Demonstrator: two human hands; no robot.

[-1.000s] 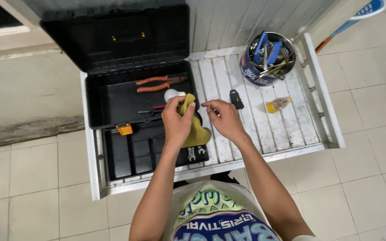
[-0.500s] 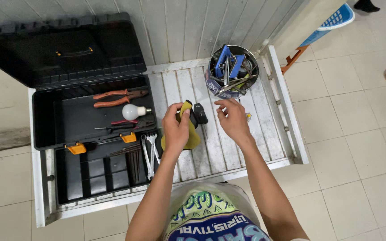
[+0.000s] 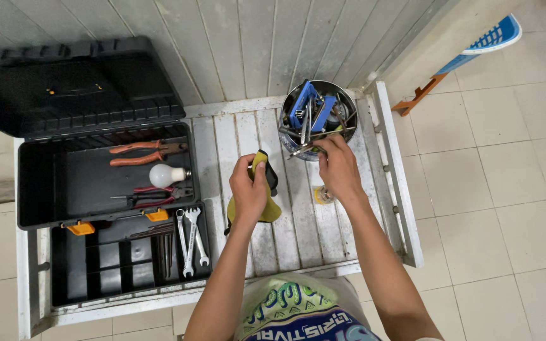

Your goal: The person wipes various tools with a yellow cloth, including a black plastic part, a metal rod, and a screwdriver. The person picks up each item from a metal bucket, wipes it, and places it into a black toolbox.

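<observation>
My left hand grips a yellow cloth over the middle of a white slatted table; a small black object lies just beside it. My right hand reaches to the rim of a round metal tin full of tools, fingers closed around a thin metal tool at the tin's front edge. A blue-handled tool stands in the tin.
An open black toolbox at the left holds orange pliers, a white light bulb, red-handled pliers and two wrenches. A small yellowish item lies under my right wrist. A blue and orange object leans on the tiled floor.
My right hand has moved from beside the cloth up to the tin and taken hold of a metal tool there. My left hand still holds the yellow cloth. The view shifted.
</observation>
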